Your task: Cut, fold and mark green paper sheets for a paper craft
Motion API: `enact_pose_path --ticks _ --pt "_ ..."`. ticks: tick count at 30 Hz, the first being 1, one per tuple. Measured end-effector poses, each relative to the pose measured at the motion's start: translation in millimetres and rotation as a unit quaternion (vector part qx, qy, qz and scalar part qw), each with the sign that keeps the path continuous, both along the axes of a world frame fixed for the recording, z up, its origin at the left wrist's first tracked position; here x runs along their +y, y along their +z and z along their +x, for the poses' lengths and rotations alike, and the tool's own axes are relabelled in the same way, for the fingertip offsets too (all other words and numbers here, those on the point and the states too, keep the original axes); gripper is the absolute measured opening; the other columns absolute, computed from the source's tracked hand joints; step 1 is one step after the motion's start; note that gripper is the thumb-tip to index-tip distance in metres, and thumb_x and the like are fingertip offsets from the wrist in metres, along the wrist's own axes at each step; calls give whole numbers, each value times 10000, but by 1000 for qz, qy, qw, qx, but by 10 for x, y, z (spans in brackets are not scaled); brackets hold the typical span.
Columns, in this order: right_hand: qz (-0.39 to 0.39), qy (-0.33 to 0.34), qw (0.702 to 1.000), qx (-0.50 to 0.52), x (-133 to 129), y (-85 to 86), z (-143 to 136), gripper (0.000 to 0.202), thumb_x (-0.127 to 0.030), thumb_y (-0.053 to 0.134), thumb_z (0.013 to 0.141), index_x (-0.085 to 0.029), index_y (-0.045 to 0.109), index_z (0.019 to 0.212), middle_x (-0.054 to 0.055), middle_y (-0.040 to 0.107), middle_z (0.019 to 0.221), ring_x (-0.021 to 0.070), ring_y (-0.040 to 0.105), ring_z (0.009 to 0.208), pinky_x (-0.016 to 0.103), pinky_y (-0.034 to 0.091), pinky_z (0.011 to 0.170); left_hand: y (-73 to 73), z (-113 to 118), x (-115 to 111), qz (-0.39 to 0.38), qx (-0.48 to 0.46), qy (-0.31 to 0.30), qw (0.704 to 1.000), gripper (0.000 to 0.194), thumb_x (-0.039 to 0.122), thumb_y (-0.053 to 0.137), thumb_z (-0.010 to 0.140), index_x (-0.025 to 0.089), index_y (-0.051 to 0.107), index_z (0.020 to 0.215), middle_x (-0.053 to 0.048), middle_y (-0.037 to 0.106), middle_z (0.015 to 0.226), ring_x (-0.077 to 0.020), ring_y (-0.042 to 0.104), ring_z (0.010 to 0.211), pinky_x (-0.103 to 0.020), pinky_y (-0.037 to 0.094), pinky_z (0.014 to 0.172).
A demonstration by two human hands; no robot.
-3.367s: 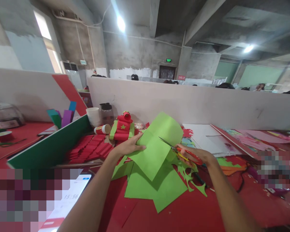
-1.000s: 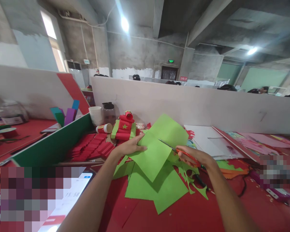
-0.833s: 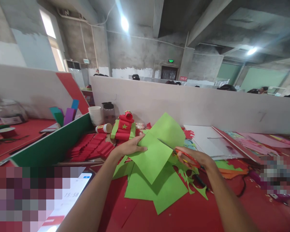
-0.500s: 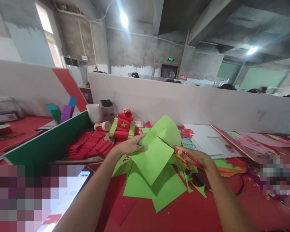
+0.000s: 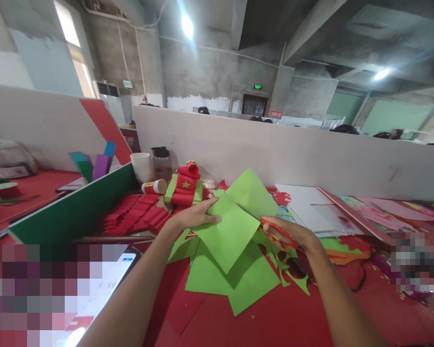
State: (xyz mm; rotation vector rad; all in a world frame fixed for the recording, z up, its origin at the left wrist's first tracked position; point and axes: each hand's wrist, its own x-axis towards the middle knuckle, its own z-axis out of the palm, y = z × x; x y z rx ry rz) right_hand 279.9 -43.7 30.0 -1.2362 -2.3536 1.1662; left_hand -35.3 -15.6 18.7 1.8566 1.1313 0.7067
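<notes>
A sheet of light green paper (image 5: 228, 236) is held up at a slant by my left hand (image 5: 199, 215), which pinches its left edge with the thumb on top. A slit runs into the sheet from its right side. My right hand (image 5: 280, 231) is closed round red-handled scissors (image 5: 287, 234), whose blades lie in that slit. Below the held sheet, more green paper (image 5: 235, 301) rests on the red table. Cut green scraps (image 5: 284, 267) with curved edges lie under my right hand.
A red-and-green paper model with a star (image 5: 185, 184) stands at the back, beside folded red strips (image 5: 135, 213), white cups (image 5: 142, 166) and a lidded bottle (image 5: 161, 163). A lit phone (image 5: 104, 299) is at lower left. A white board (image 5: 305, 202) lies at right. Low partitions (image 5: 210, 149) border the table.
The scissor blades have closed along the slit, and the far part of the green sheet has shifted a little. Both hands stay in nearly the same place.
</notes>
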Motion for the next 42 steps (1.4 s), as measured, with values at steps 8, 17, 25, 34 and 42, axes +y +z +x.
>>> enact_pose_path --ticks 8,17,25,34,42 --pt "-22 -45 999 8 20 -44 -25 402 -607 419 911 -230 358 787 -56 359 581 89 349 437 233 332 367 56 22 -56 -33 -30 -10 999 905 455 729 733 241 301 1501 -106 388 1517 -368 469 1285 -460 452 1012" --pt "-19 -30 998 43 53 -77 -5 386 -581 459 906 -217 408 790 -52 382 601 70 355 405 221 336 345 66 -4 -53 -8 7 2 1000 931 498 719 736 205 285 1506 -112 280 1573 -365 281 1414 -435 329 1122" --pt "-66 -40 996 33 183 -176 20 349 -547 474 902 -223 428 783 -49 387 582 72 332 385 233 331 330 -26 -32 29 5 21 1 1000 1008 541 724 712 223 224 1526 -111 214 1596 -343 165 1461 -437 201 1174" --pt "13 -7 999 40 -4 -36 -23 439 -634 402 921 -220 391 773 -53 407 581 83 402 406 232 351 362 18 18 -27 -25 -11 -27 999 940 460 714 753 200 238 1521 -140 365 1526 -322 443 1311 -401 391 1058" --pt "10 8 999 31 -34 -23 -46 484 -688 344 912 -221 394 794 -35 452 639 90 434 427 238 368 390 18 40 -43 -8 -3 -30 1000 918 450 733 735 211 289 1502 -116 422 1492 -316 380 1361 -379 378 1067"
